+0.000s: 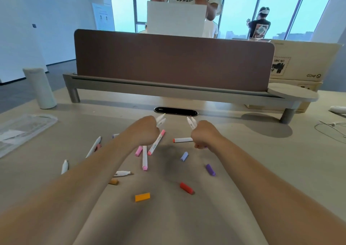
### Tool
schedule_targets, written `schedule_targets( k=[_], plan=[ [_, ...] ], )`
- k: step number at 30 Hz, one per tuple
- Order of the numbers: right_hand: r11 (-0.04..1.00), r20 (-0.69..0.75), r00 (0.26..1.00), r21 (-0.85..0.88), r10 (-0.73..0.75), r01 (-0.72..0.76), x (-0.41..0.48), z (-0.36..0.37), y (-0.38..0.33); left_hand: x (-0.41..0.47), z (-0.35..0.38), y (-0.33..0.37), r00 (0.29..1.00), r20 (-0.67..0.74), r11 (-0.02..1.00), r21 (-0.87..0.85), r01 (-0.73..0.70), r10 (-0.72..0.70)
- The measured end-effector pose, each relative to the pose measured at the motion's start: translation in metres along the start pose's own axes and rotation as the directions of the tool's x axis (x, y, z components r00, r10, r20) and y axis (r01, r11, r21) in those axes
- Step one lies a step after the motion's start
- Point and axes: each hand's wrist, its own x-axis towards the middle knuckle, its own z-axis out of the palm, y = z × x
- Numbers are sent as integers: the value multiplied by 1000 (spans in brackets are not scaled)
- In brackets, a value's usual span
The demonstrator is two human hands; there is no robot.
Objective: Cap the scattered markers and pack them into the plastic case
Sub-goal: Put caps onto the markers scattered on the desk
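The 1 head-worn wide-angle view looks forward and down from close above the desk (243, 169), along both forearms to the hands, facing the brown divider panel (174, 61) and windows beyond.

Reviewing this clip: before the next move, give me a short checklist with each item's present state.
1. Left hand has a grip on markers: ok, white tips stick out of the fist.
2. Right hand has a grip on markers: ok, likewise.
3. Held markers capped: cannot tell; the tips look bare.
4. Loose caps within reach: ok, orange cap, red cap, purple cap lie on the table.
5. Plastic case ready: cannot tell; it lies far left, whether it is open is unclear.
6. All markers gathered: not ok, several remain scattered.
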Motion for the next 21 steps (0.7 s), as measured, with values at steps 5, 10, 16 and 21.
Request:
schedule_targets(
  k=[5, 10, 16, 21],
  plan=[
    [994, 103, 992, -75, -69, 77, 6, 3, -15, 8, 8, -6, 999, 42, 999, 43, 13, -15],
    [992, 25, 999, -119, 39, -36, 28, 18, -19, 20, 23, -10, 1000, 12, 987, 160, 14, -17],
    [987, -20, 994, -123, 103, -105, 39, 28, -21, 34, 35, -15, 998, -48, 971, 234, 42, -32],
    [984, -37, 999, -175, 12, -18, 36, 37, -20, 34, 42, -7, 997, 23, 970, 236, 62, -69]
  ],
)
